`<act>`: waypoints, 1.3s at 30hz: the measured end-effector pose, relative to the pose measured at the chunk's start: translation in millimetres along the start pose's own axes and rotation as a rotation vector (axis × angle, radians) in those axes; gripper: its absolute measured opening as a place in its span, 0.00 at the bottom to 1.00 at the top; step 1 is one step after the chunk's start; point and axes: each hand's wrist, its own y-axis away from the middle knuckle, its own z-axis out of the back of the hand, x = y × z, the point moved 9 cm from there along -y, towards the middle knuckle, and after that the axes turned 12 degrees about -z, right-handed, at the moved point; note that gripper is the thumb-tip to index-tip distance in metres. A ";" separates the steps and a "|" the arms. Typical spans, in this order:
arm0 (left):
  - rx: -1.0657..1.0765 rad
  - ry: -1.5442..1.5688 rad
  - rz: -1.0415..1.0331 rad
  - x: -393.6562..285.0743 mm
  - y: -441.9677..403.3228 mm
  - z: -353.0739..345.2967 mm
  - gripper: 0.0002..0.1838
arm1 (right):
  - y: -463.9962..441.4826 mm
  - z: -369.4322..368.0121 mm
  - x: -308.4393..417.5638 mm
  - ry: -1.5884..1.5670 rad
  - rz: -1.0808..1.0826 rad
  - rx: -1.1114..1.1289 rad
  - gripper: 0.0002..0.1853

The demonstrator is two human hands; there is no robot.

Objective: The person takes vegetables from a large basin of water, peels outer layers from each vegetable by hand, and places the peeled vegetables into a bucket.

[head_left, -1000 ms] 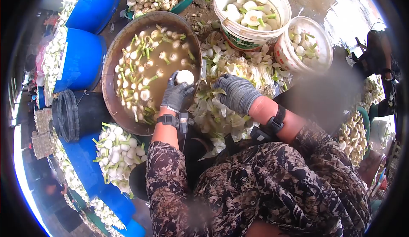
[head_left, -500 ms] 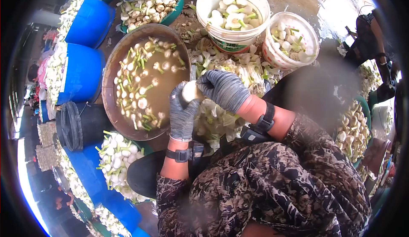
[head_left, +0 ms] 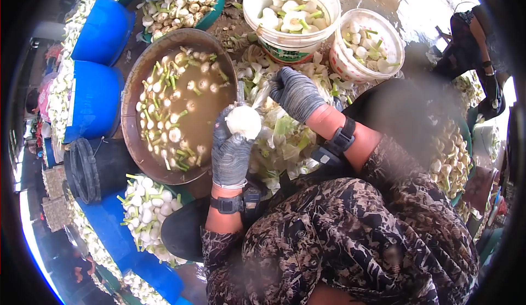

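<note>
My left hand [head_left: 229, 160], in a grey knit glove, is closed around a white, peeled-looking garlic bulb [head_left: 244, 122]. Its smooth round side faces up. Up and to the right, my gloved right hand [head_left: 298, 95] is apart from the bulb, its fingers curled together; whatever they pinch, if anything, is hidden. Beneath both hands lies a heap of pale peels and leaves [head_left: 285, 146]. Left of my left hand stands a wide brown basin [head_left: 129, 113] of murky water, with garlic bulbs [head_left: 174, 135] on short green stems floating in it.
A large white bucket [head_left: 251, 10] and a smaller one [head_left: 361, 70] hold white bulbs ahead. Blue tubs [head_left: 98, 94] heaped with garlic line the left, near a black bucket [head_left: 87, 168]. A green tub [head_left: 218, 9] stands at the back. Another person's arm [head_left: 482, 44] shows at right.
My right hand has come away from the bulb, moving up and to the right. The left hand still holds the bulb, now showing more of its white surface. The view has shifted slightly.
</note>
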 end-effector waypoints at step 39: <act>0.271 -0.629 -0.020 -14.4 -1.1 -6.3 0.40 | 49.0 -39.9 38.5 -0.555 -0.134 0.587 0.14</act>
